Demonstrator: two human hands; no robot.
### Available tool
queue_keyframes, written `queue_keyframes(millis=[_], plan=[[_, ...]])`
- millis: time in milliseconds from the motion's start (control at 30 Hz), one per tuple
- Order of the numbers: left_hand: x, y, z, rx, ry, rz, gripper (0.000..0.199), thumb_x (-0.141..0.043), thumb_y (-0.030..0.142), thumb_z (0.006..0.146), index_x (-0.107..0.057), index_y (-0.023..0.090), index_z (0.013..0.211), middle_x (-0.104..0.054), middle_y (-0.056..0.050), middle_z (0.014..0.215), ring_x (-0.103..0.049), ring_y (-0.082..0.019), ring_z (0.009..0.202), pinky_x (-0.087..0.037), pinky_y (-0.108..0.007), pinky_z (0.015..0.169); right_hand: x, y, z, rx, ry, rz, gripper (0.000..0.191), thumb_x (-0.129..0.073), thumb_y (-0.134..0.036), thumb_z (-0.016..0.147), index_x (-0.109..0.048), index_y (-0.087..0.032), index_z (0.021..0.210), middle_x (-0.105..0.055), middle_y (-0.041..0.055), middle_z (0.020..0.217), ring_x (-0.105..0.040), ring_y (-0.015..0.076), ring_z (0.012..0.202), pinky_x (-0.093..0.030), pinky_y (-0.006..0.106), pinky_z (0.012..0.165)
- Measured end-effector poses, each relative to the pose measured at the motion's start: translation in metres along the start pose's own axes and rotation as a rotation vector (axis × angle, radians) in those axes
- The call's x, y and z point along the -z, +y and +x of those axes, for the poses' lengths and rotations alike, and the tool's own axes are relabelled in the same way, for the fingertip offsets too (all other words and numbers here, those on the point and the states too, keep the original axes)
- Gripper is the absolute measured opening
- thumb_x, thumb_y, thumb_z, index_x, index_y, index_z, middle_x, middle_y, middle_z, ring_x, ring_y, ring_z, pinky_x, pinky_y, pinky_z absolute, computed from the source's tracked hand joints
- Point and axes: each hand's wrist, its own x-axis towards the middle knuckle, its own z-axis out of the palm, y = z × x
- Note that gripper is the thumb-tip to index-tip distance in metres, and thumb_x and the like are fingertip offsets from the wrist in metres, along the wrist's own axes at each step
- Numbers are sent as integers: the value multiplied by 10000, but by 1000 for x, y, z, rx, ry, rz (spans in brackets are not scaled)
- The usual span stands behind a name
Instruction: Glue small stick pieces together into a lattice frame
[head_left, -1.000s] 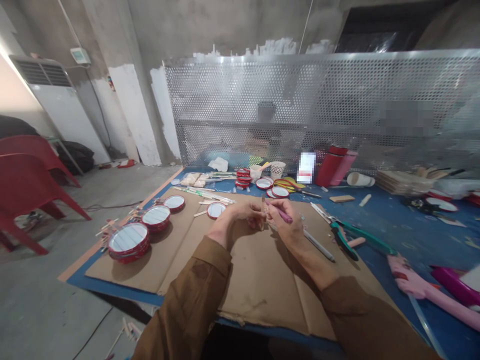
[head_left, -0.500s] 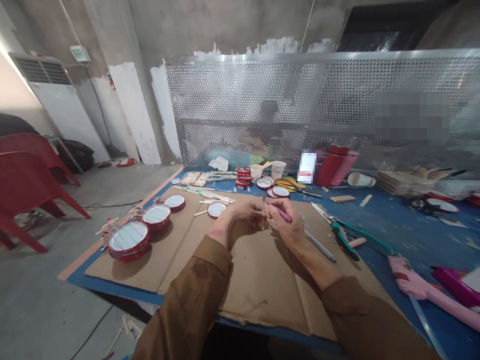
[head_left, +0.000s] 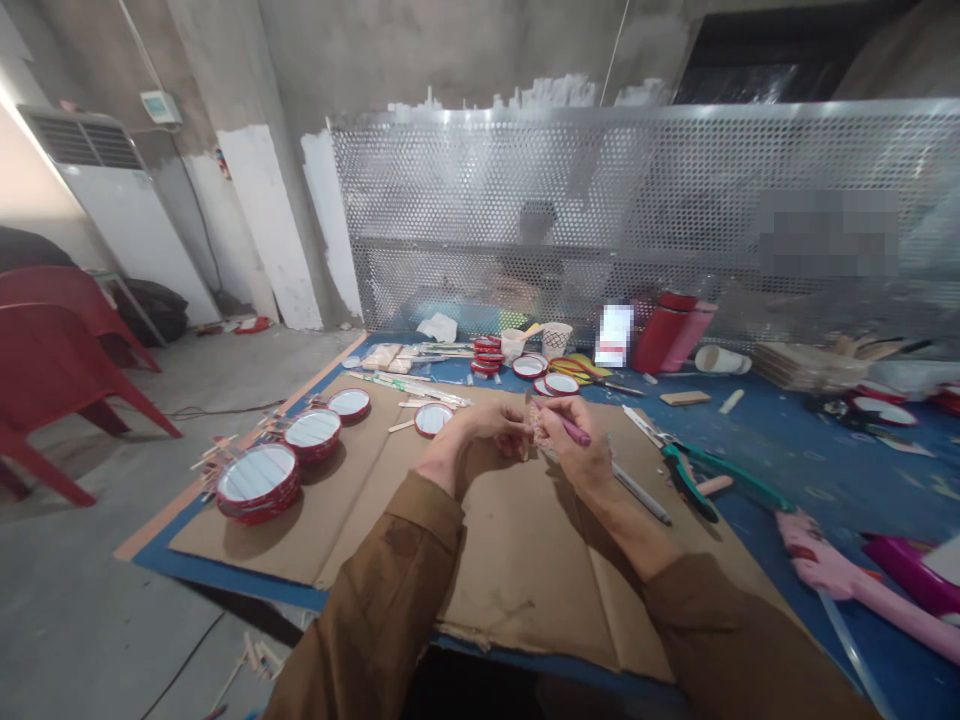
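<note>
While the curled left hand [head_left: 496, 424] hides its hold, the right hand [head_left: 589, 456] pinches a purple plastic-looking rod [head_left: 576, 432], likely light, best held midway.

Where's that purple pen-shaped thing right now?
In the head view, the purple pen-shaped thing is right of centre, in the right hand, close beside the left hand, over the brown cardboard.

Head-worn view, forward-down, seemingly near the table [head_left: 825, 470]

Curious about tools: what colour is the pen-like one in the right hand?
The pen-like tool is pinkish purple, clearest in head view.
</note>
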Motion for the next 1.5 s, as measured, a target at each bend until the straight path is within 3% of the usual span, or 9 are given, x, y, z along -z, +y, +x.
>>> queue_keyframes(millis=[233,700,967,1500], plan=[[0,1,0,-10,-20,7,453,-731,559,733,-627,119,751,-663,-43,654,-597,-112,598,-473,-263,658,-1,0,0,76,-18,-49,221,-566,-416,854,-618,-208,905,-687,38,819,-630,173,716,-505,312,682],[0,0,0,-4,-21,-11,418,-731,527,744,-623,123,756,-659,-47,659,-606,-121,613,-473,-275,675,-2,-3,-1,57,-20,-28,226,-569,-427,857,-616,-212,909,-689,38,820,-631,176,706,-502,314,681],[-1,4,-2,2,-26,17,494,-749,596,693,-625,121,756,-664,-46,671,-598,-118,602,-471,-276,665,-2,-6,-1,65,-42,-9,218,-571,-421,857,-617,-213,901,-691,37,814,-635,179,714,-504,316,688],[0,2,-2,-19,-23,29,444,-701,558,762,-622,120,769,-661,-41,669,-604,-116,614,-471,-266,671,-1,-3,0,62,-10,-59,220,-564,-418,848,-615,-209,894,-692,41,817,-629,180,714,-493,304,667]])
